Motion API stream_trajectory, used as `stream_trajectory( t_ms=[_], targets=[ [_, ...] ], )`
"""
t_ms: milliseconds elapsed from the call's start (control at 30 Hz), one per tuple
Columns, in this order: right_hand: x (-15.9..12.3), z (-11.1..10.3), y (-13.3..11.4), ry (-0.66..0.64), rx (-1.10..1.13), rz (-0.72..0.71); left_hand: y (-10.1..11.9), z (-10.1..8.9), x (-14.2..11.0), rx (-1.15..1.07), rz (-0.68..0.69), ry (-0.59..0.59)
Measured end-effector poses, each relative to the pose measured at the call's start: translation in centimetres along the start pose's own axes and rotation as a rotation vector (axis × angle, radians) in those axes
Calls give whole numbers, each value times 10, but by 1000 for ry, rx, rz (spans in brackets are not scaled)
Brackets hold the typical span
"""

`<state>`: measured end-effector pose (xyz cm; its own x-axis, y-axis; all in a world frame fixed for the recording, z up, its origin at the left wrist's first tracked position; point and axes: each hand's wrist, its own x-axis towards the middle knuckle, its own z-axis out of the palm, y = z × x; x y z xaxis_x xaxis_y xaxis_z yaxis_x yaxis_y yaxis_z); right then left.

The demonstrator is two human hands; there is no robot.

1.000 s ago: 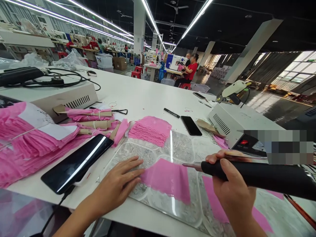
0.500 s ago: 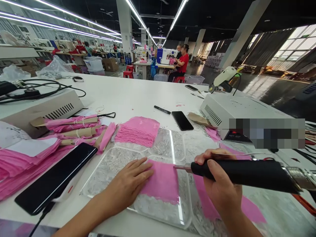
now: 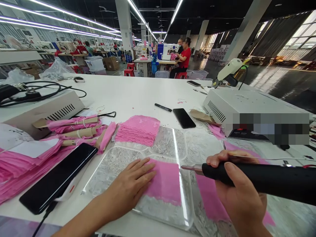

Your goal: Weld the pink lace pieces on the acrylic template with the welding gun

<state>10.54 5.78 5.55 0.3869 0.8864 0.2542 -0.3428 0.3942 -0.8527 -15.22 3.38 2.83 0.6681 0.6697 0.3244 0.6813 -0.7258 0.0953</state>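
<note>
Under the fingers of my left hand [image 3: 134, 181] lies a pink fabric piece [image 3: 166, 184], flat on a clear plastic sheet [image 3: 111, 168]. Those fingers are stretched out on its left side. My right hand [image 3: 237, 184] is wrapped round the black handle of a handheld tool with a pointed metal tip [image 3: 194, 168], which looks like an ultrasonic cutter or hot-tip pen. The tip points left, just off the fabric's right edge. Behind sits a stack of pink fabric pieces [image 3: 138, 130]. More pink fabric [image 3: 209, 200] lies partly hidden behind my right hand.
Left are a large black phone [image 3: 59, 177] on a cable, tied pink bundles [image 3: 79, 133] and a grey box [image 3: 61, 108]. A smaller phone [image 3: 184, 118] and a marker [image 3: 163, 107] lie ahead. Another grey box [image 3: 237, 102] stands right. A person in red [image 3: 184, 57] sits far off.
The tool's tip has moved right, from the fabric's upper right corner to a little clear of its edge. My left hand stays flat on the fabric.
</note>
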Motion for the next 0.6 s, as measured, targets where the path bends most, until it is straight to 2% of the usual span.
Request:
stream_trajectory(
  t_ms=[100, 267, 467, 600],
  targets=[
    [1, 0, -3, 11, 7, -4, 13, 0, 17, -36, 47, -18],
    [1, 0, -3, 10, 30, 7, 32, 17, 40, -58, 78, -35],
    [0, 3, 2, -19, 36, 2, 37, 26, 37, -78, 95, -99],
    [0, 6, 4, -32, 19, -1, 36, 28, 35, -84, 104, -73]
  ],
)
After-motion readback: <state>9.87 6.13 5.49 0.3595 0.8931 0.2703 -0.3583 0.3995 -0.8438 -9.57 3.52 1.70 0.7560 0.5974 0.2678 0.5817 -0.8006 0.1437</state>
